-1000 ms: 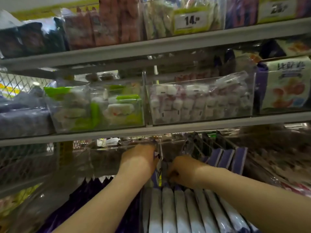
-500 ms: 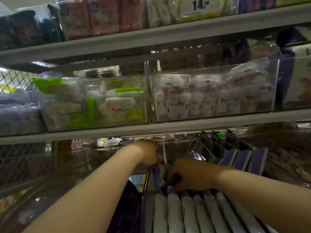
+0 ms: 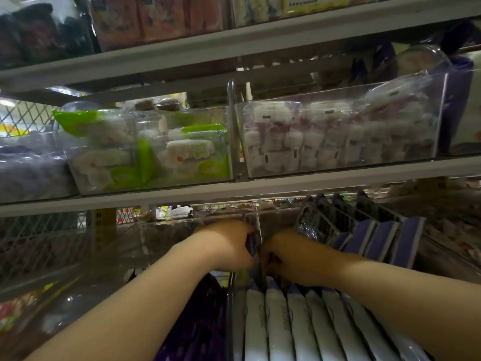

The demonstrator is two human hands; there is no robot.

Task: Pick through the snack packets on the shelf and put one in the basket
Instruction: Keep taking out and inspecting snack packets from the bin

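Observation:
Both my hands reach into the lowest shelf. A row of white-and-purple snack packets [image 3: 294,321] stands upright in a clear bin below my right forearm. My left hand [image 3: 226,246] curls its fingers round the top of a purple packet [image 3: 250,244] beside the clear divider [image 3: 257,217]. Just right of it, my right hand [image 3: 289,256] has its fingers curled down into the front of the row, pinching a packet top; the fingertips are hidden. The two hands almost touch. No basket is in view.
More purple packets [image 3: 377,241] lean at the back right of the same bin. Dark purple packets [image 3: 200,321] fill the bin on the left. The grey shelf edge [image 3: 312,178] hangs low above my hands, carrying clear bins of green-white packets [image 3: 145,152] and pink-white sweets [image 3: 338,136].
My view has moved in closer and lower on the shelf. My left hand has shifted right until it nearly meets my right hand, which stays dug into the packet row.

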